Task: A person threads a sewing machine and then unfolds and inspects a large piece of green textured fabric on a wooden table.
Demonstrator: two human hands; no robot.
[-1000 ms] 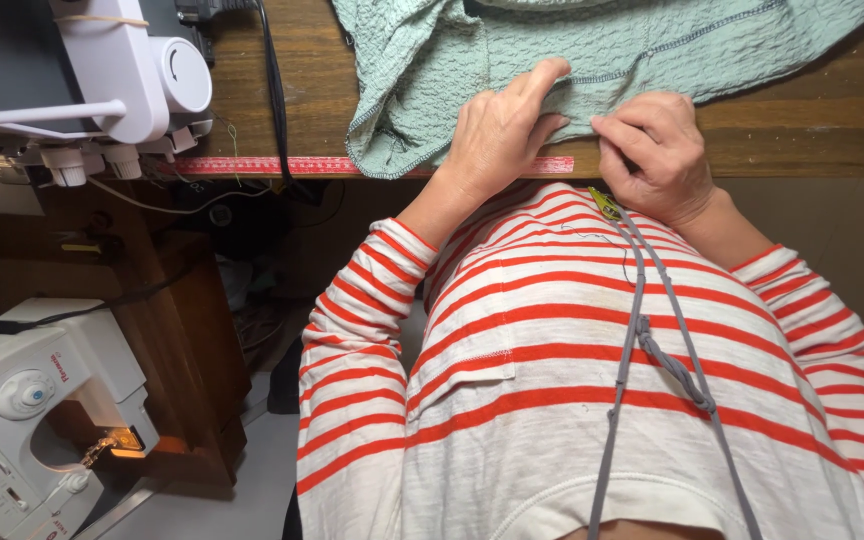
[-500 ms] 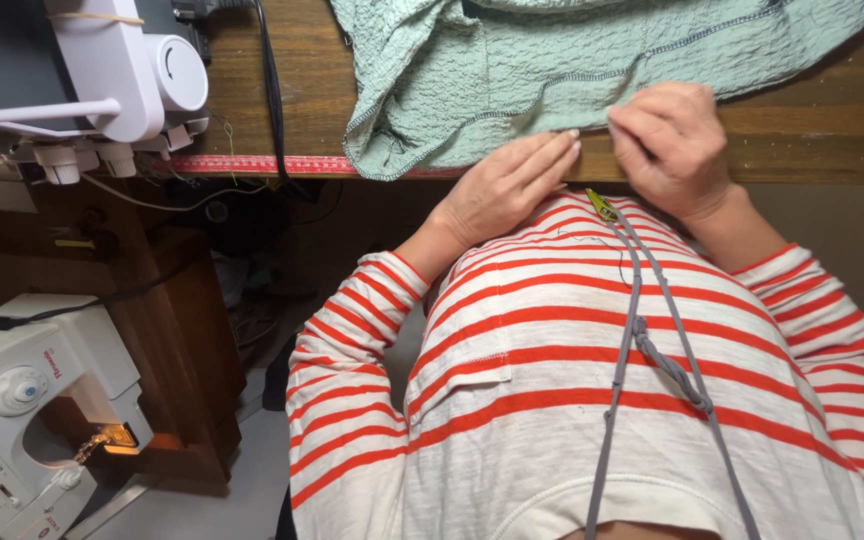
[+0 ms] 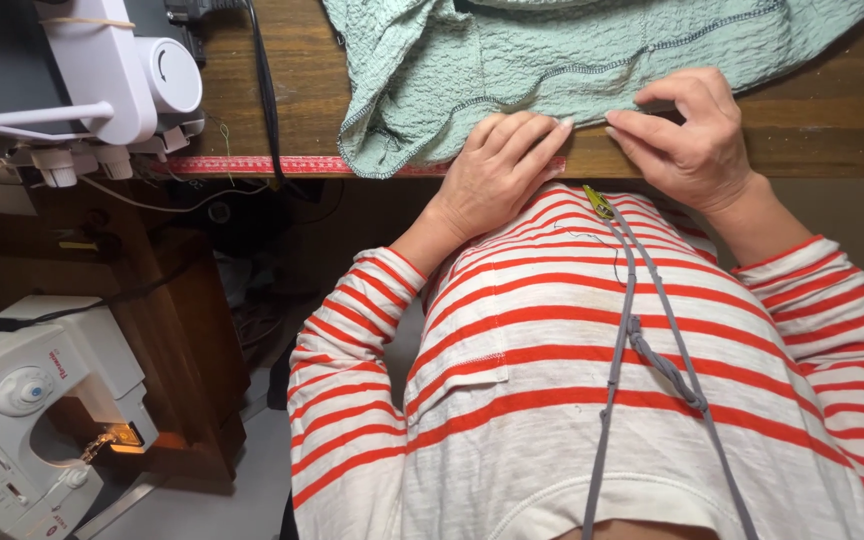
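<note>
Both hands (image 3: 497, 170) on green fabric (image 3: 552, 50)

**Green crinkled garment at the table edge**

A pale green garment (image 3: 552, 60) of crinkled, puckered fabric lies spread over the dark wooden table, bunched into soft folds. Its hems and seams are finished with darker blue-grey stitching, which traces a curved edge down its left side and a straight line across its upper part. The lower left corner hangs in a rounded flap just above a red measuring tape (image 3: 282, 166) that runs flat along the table's front edge. The left hand (image 3: 502, 170) rests flat on the lower hem, over the tape's end. The right hand (image 3: 687, 135) pinches the hem just beside it, fingers curled.
</note>
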